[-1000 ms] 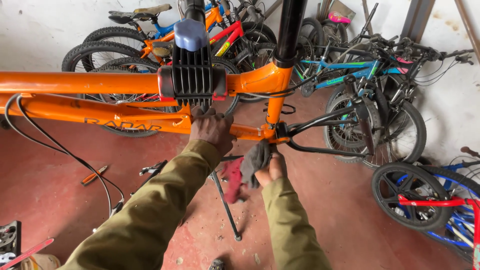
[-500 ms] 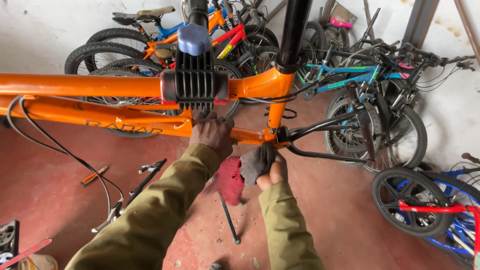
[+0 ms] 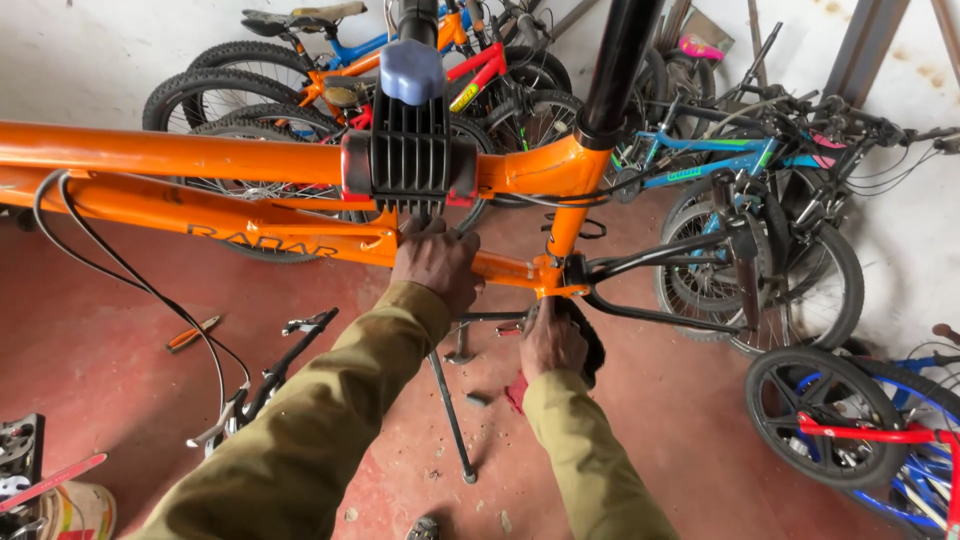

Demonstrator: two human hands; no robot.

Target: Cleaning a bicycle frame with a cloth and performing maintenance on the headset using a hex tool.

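Head cam looks down on an orange frame [image 3: 200, 160] held level in a black clamp [image 3: 410, 150] w/ a blue knob [image 3: 410, 72] on top. L hand [image 3: 435, 262] is closed over the lower tube, just below the clamp, fingers wrapped round it. R hand [image 3: 550, 340] sits under the bottom bracket [image 3: 560, 275], curled round a dark rag [image 3: 590, 345] pressed against the frame there; can't tell how tight the grip is. Both sleeves are olive. A bit of red cloth [image 3: 516, 392] shows on the floor just below the R wrist.

Black seatpost [image 3: 615, 60] runs up and out of the frame top, R of the clamp. Black cables [image 3: 120, 270] loop down from the frame on the L, toward a brake lever [image 3: 235, 410] hanging near the floor. Floor is red [image 3: 90, 350]; an orange-handled screwdriver [image 3: 193, 333] lies on it, well L of the hands. The stand's thin legs [image 3: 450, 410] stand between the arms. Against the white wall, a row of parked bikes [image 3: 740, 170], blue, red, orange. A small wheel [image 3: 825, 415] w/ red frame sits far R, near the floor.
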